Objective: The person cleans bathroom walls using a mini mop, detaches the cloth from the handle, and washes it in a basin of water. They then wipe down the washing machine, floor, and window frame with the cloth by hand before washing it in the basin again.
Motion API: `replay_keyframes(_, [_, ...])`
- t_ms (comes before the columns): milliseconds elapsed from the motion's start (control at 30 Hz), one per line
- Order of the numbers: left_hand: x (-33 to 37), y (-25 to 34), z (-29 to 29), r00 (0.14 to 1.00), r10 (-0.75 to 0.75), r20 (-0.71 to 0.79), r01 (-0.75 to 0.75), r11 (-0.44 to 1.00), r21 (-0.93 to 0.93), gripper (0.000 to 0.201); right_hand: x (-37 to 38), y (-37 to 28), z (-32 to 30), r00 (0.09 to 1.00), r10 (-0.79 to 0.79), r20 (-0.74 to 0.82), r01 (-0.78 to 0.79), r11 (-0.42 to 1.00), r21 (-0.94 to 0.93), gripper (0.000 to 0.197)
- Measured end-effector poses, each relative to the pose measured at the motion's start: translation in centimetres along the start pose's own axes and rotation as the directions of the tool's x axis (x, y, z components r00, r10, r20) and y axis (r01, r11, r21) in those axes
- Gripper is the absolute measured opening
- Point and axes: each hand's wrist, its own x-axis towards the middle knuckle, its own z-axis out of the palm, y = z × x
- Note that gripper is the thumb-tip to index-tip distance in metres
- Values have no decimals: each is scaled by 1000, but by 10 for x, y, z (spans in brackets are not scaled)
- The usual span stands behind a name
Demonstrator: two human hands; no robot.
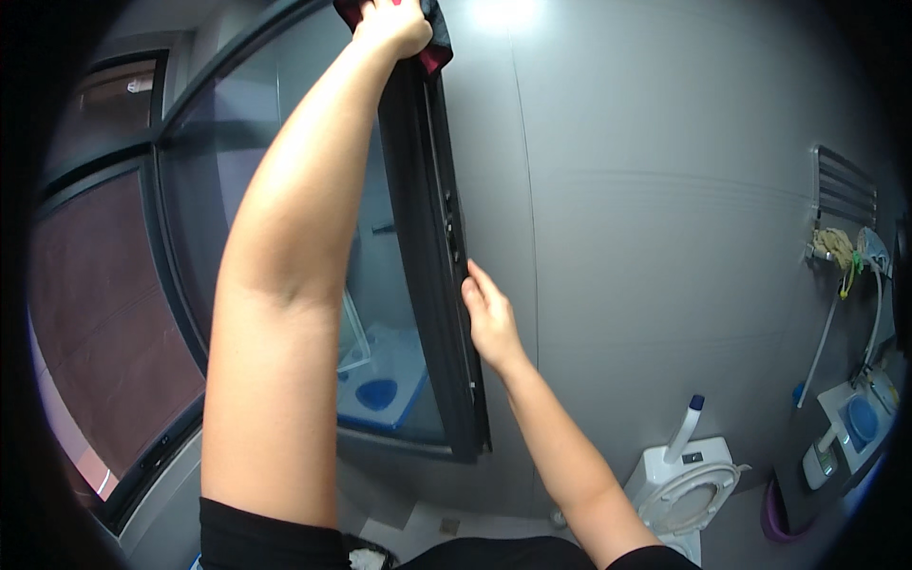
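Observation:
An open window sash with a dark frame and glass pane stands tilted out before me. At its top corner, my left hand is closed on a black and red cloth, pressing it to the frame; part of that hand is cut off by the upper picture edge. Lower down, my right hand grips the sash's outer side edge, its fingers partly hidden by the frame. My raised left forearm covers much of the glass.
Beyond the window frame at left is a brownish wall. A toilet with its lid up stands at lower right. Farther right are a towel rack with cloths, a basin counter and a purple tub. A grey wall rises behind.

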Motion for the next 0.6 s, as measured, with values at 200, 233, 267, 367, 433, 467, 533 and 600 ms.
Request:
replay_keyframes(200, [-150, 24, 12, 994, 89, 56, -85, 993, -80, 64, -3, 18, -22, 980, 192, 49, -198, 936, 292, 66])
replay_keyframes(233, [-195, 36, 8, 993, 111, 32, -107, 988, -108, 63, -6, 16, -24, 976, 216, 15, -211, 936, 283, 67])
replay_keyframes(267, [-234, 48, -1, 992, 89, 92, -68, 977, -204, 67, -6, 19, -29, 975, 222, 0, -210, 924, 321, 65])
replay_keyframes(367, [-346, 76, -26, 970, 52, 238, 52, 911, -409, 68, -15, 23, -38, 974, 221, 46, -223, 910, 349, 65])
replay_keyframes(433, [-427, 93, -30, 954, 26, 300, 116, 889, -443, 72, -23, 33, -40, 962, 266, 56, -271, 921, 278, 67])
replay_keyframes(467, [-468, 103, -31, 931, -8, 364, 181, 878, -443, 72, -30, 39, -40, 955, 290, 63, -296, 915, 276, 67])
replay_keyframes(533, [-545, 122, -31, 868, -60, 493, 312, 839, -447, 74, -40, 50, -40, 908, 411, 79, -419, 899, 131, 72])
replay_keyframes(600, [-612, 137, -31, 816, -97, 569, 406, 798, -445, 77, -52, 59, -39, 896, 434, 97, -442, 893, 82, 75])
